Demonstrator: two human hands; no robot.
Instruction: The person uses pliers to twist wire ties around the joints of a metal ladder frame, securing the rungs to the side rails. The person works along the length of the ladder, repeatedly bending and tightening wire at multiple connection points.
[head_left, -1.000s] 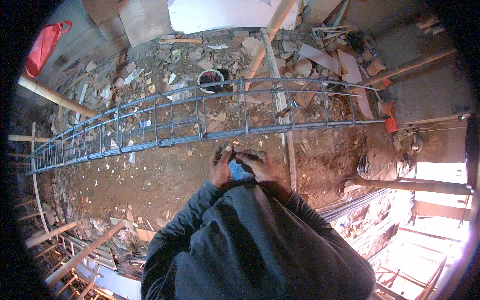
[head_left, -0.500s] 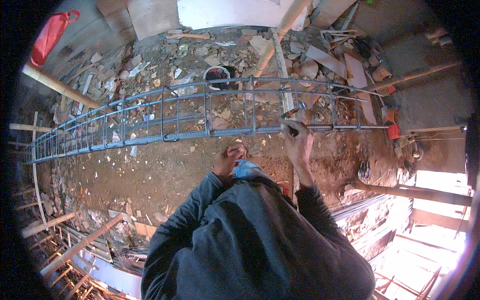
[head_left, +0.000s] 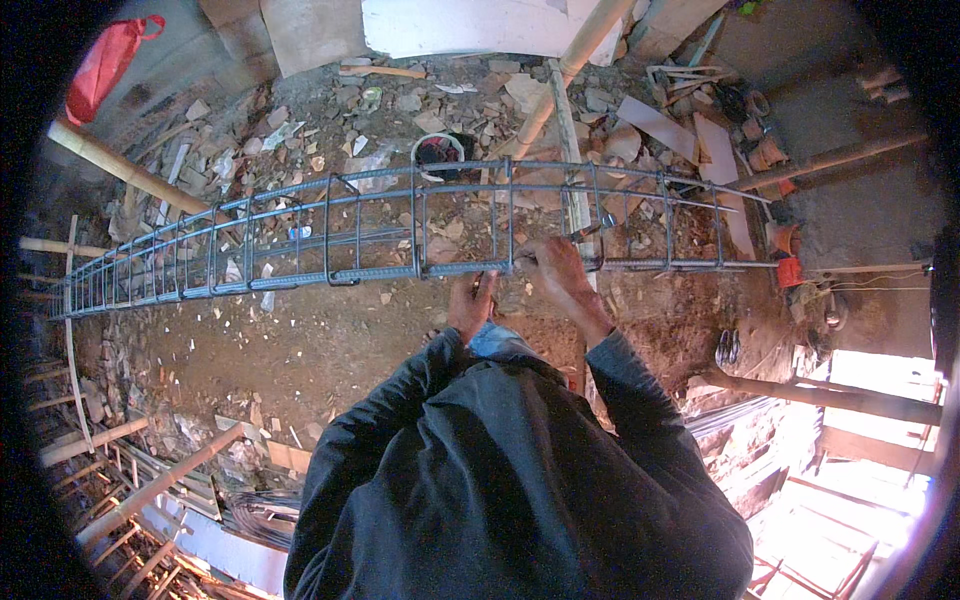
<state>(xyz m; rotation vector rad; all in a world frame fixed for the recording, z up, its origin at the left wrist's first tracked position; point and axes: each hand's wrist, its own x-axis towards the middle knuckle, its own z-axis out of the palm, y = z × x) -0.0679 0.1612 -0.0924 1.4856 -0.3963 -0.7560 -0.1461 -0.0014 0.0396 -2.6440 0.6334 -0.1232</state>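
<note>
while rubble-strewn brown dirt floor (head_left: pixel 300 350) spreads below, right hand (head_left: pixel 560 268) grips the long grey steel rebar cage (head_left: pixel 330 235); left hand (head_left: pixel 470 305) beneath it, fingers' state unclear.

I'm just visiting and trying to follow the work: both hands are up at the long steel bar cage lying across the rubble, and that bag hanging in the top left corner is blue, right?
Not quite: the bag in the top left corner is red, not blue, as the head view shows. The rest holds: the left hand and right hand are both at the near bar of the long steel bar cage lying across the rubble.
</note>
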